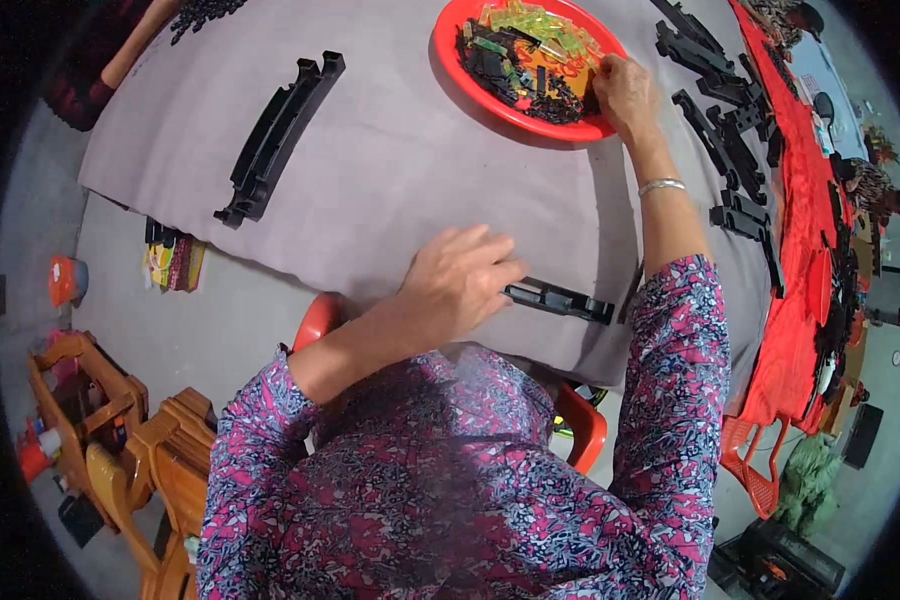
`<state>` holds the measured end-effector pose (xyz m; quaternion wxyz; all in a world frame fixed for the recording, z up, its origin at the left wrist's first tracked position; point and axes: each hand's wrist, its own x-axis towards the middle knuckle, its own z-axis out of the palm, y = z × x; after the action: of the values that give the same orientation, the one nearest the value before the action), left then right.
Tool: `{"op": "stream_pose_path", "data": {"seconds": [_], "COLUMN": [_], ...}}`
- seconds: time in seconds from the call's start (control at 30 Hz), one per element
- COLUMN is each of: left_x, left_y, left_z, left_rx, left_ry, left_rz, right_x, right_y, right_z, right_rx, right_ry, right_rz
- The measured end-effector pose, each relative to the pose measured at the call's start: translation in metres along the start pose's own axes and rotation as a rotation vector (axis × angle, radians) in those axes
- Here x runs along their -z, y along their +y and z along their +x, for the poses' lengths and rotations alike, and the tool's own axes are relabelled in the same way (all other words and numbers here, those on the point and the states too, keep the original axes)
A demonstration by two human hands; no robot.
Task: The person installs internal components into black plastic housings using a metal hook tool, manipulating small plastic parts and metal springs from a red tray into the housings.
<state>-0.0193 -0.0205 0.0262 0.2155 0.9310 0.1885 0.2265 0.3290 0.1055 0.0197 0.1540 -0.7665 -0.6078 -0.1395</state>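
My left hand (458, 285) rests on the grey tablecloth (390, 170) near the table's front edge, fingers gripping the left end of a long black plastic part (562, 300). My right hand (625, 92) reaches far forward to the right rim of a red plate (450, 45), fingers curled down among its contents; what they pinch is hidden. The plate holds several small black, green and orange plastic pieces (530, 55). A silver bangle (662, 185) circles my right wrist.
A stack of long curved black parts (280, 135) lies at the left of the table. Several more black parts (730, 140) spread along the right side beside a red cloth (800, 250). Red chairs (580, 420) stand below the table edge, wooden furniture (120, 430) at lower left.
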Motion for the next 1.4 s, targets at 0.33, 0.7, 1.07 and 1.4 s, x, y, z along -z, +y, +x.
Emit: {"op": "stream_pose_path", "data": {"seconds": [0.33,0.7,1.07,1.4], "left_x": [0.016,0.011,0.018,0.010], "left_y": [-0.004,0.002,-0.009,-0.014], "left_z": [0.019,0.014,0.019,0.054], "left_rx": [0.010,-0.035,-0.078,-0.102], "left_ry": [0.008,0.012,-0.081,-0.383], "left_rz": [-0.126,-0.151,-0.226,-0.258], "right_x": [0.119,0.153,0.155,0.143], "right_y": [-0.058,-0.113,-0.125,-0.139], "right_z": [-0.131,-0.218,-0.219,-0.234], "right_rx": [-0.122,0.021,0.061,-0.181], "right_ry": [-0.318,-0.329,-0.285,-0.134], "right_rz": [0.805,0.622,0.487,0.489]}}
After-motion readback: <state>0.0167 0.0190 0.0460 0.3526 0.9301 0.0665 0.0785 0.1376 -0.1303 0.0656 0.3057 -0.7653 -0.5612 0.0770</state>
